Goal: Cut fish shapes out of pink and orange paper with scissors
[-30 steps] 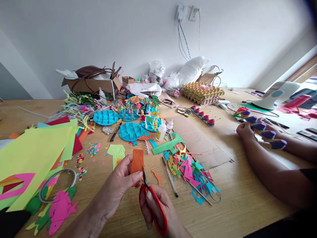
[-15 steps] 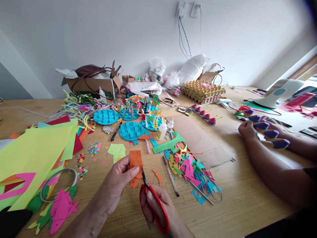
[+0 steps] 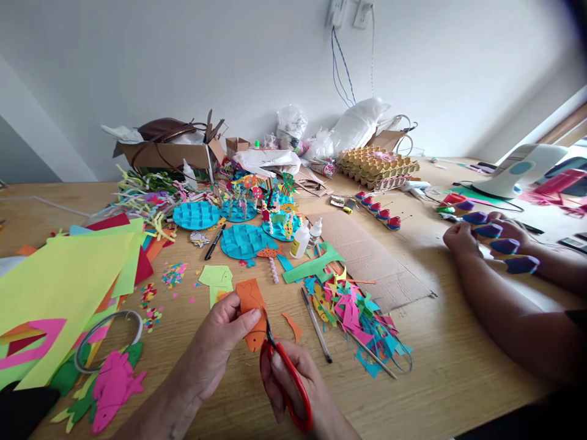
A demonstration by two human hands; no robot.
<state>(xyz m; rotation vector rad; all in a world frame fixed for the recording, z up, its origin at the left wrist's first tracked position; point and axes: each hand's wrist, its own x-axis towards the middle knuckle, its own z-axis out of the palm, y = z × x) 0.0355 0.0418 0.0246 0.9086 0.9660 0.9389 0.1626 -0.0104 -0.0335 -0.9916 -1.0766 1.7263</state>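
Note:
My left hand (image 3: 224,336) pinches a piece of orange paper (image 3: 250,294) between thumb and fingers. A fish outline is drawn on it, and its lower end is rounded off. Wrapped round red-handled scissors (image 3: 296,391), my right hand (image 3: 287,373) holds the dark blades at the paper's right edge. Beside them on the table lies a curved orange offcut (image 3: 292,327). Just beyond my left hand is a yellow-green paper piece (image 3: 216,278) with drawn lines. Pink and green paper fish (image 3: 114,385) are stacked at the lower left near a tape roll (image 3: 132,318).
Bright paper scraps (image 3: 348,311) and a pen (image 3: 316,324) lie right of my hands. Glue bottles (image 3: 300,239) stand by blue discs (image 3: 245,242). Coloured sheets (image 3: 87,269) cover the left. At right, a co-worker's hands (image 3: 463,241) hold a purple egg-carton strip (image 3: 488,230).
The orange paper has tilted, its top leaning further left, and its lower end has shifted slightly right. The scissors have moved a little right with it.

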